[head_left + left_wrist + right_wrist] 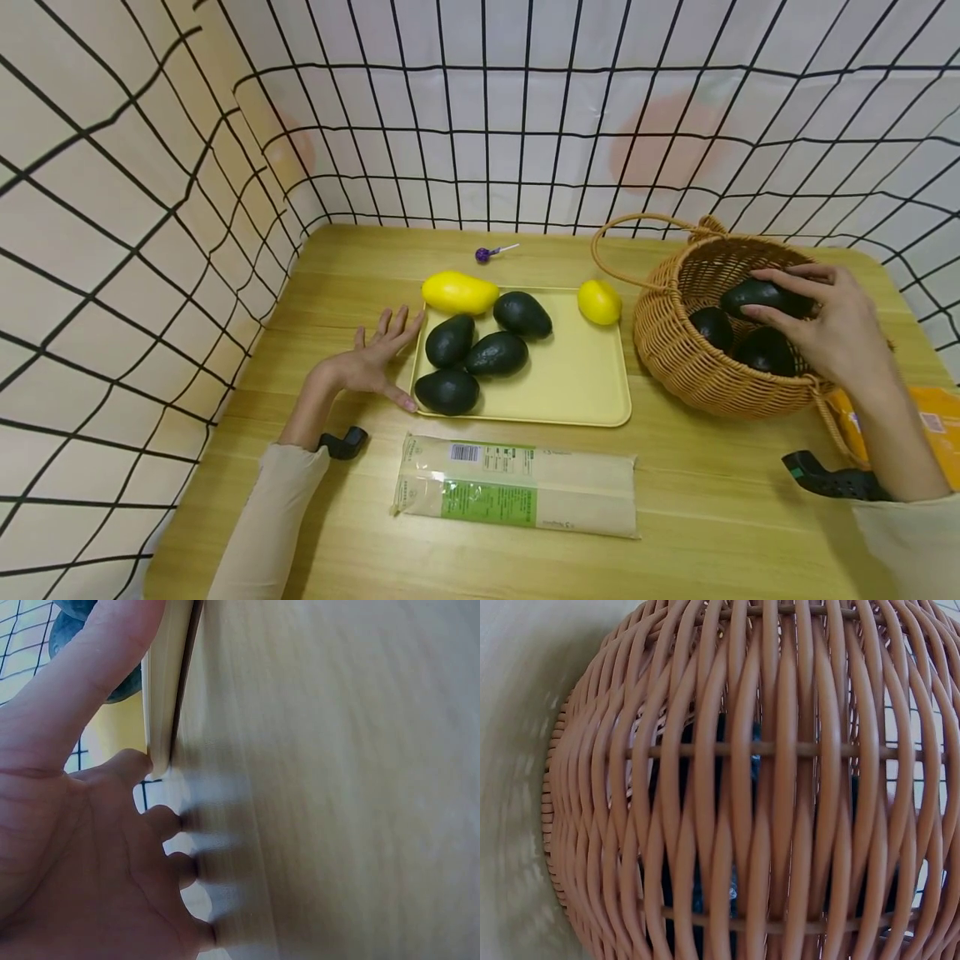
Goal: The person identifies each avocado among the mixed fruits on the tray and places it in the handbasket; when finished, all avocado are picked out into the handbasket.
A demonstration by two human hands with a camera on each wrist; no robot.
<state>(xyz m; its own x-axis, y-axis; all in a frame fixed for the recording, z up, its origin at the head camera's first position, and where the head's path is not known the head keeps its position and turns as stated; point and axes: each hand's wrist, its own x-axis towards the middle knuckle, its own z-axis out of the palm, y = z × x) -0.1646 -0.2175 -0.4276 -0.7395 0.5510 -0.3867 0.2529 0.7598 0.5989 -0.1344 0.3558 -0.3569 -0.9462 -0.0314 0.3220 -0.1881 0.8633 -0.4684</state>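
Observation:
My right hand pinches a dark green avocado between thumb and fingers, inside the mouth of a wicker basket. Two more avocados lie below it in the basket. In the right wrist view the basket's woven side fills the picture, dark shapes showing through the gaps. My left hand spreads its fingers at the left edge of a yellow tray, thumb and index finger touching the rim. Several avocados lie on the tray's left half, with a yellow mango and a lemon at its back corners.
A long clear-and-green package lies in front of the tray. Behind the tray is a purple lollipop. An orange packet sits right of the basket, whose handle leans left. Black wire mesh surrounds the table's back and sides.

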